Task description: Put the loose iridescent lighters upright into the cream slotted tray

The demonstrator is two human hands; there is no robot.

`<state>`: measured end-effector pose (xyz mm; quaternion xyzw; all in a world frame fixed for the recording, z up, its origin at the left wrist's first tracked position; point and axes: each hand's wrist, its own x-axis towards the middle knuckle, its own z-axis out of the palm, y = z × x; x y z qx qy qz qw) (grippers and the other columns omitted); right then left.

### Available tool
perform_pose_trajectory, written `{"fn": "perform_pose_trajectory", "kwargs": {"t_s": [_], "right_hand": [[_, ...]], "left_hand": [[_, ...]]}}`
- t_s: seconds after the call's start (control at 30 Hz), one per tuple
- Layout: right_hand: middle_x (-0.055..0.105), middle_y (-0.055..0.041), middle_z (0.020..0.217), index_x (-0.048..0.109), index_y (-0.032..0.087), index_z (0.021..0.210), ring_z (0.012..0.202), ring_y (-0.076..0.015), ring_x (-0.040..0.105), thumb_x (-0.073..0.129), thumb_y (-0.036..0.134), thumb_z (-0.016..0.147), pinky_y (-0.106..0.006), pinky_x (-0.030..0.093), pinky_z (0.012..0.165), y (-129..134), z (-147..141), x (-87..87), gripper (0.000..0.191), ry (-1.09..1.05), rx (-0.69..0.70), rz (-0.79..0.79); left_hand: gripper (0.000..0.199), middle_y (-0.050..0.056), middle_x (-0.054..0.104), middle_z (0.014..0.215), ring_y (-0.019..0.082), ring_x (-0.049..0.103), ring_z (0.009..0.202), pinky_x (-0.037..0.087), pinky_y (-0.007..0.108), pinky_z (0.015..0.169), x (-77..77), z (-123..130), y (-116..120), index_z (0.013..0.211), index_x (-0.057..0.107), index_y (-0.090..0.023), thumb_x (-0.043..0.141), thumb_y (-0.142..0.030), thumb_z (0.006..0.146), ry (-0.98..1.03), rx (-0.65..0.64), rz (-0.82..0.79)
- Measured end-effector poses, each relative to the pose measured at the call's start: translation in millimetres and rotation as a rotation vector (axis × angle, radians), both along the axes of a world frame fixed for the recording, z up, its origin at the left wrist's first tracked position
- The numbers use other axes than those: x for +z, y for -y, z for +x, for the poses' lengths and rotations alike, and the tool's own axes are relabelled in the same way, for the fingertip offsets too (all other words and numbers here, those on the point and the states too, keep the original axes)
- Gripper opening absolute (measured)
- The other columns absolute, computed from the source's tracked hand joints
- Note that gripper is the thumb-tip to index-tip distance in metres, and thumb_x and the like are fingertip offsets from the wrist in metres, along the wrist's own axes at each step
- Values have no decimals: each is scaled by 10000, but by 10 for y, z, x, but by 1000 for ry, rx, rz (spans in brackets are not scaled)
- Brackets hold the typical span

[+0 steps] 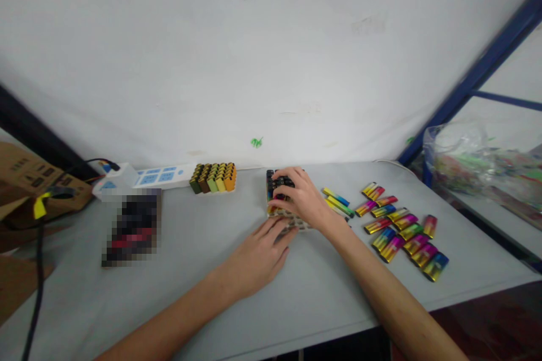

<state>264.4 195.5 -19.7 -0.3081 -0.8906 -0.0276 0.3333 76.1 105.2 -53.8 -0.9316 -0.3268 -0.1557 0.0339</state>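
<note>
Near the wall, a pale tray with cells (305, 225) holds a block of black-topped lighters (270, 180) standing upright. My right hand (298, 194) arches over this tray, its fingers curled and thumb bent in around a lighter among the standing ones; the fingers partly hide it. At the tray's front edge rests my left hand (262, 254), fingers stretched out and touching the rim, with nothing seen in it. Just right of the tray lie a few slim yellow, green and blue lighters (336, 198). Farther right, several shiny multicoloured lighters (409, 231) are scattered flat.
A second block of upright lighters (213, 178) stands left of the tray. Beside it are a white power strip (161, 176) and a blurred dark item (135, 231). A cardboard box (38, 180) and black cable (39, 271) sit far left; a plastic bag (461, 152) is at right.
</note>
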Motion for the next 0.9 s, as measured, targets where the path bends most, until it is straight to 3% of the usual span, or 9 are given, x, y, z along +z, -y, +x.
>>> {"fn": "perform_pose_trajectory", "kwargs": {"t_s": [0.3,0.53,0.67,0.77,0.9], "right_hand": [[623,-138,1363,790,196,951,1276,-327,521,830,324,905,-496,496,1033,4,-121,115,142,155,-73,49],[628,-134,1354,783,188,988,1243,-322,537,785,337,947,-476,496,1009,26,-206,-2,154,192,-111,37],[620,-123,1390,749,231,1166,1253,-309,554,746,320,982,-471,483,1041,47,-218,-53,205,145,-98,63],[636,-122,1369,716,245,1247,1254,-283,579,680,335,1029,-449,481,1063,88,-150,-20,238,49,-103,54],[690,-116,1249,736,220,1157,1180,-257,632,591,367,1078,-428,499,1058,94,218,82,221,-60,-196,11]], "left_hand": [[424,136,603,1453,306,534,1410,449,455,1205,-40,-7,-16,1473,568,-172,531,-202,1052,-5,-11,8],[407,144,602,1460,314,530,1414,441,469,1207,-44,-10,-22,1453,585,-166,534,-215,1052,-8,-12,29],[408,145,601,1464,318,525,1421,439,478,1213,-41,-19,-25,1449,589,-164,543,-215,1047,-16,-11,24],[424,140,598,1470,312,530,1417,448,483,1214,-45,-28,-35,1468,574,-171,535,-201,1047,-5,-26,16],[454,154,587,1481,315,533,1416,488,497,1189,-77,-49,-56,1490,555,-164,534,-171,1037,21,-41,5]]}}
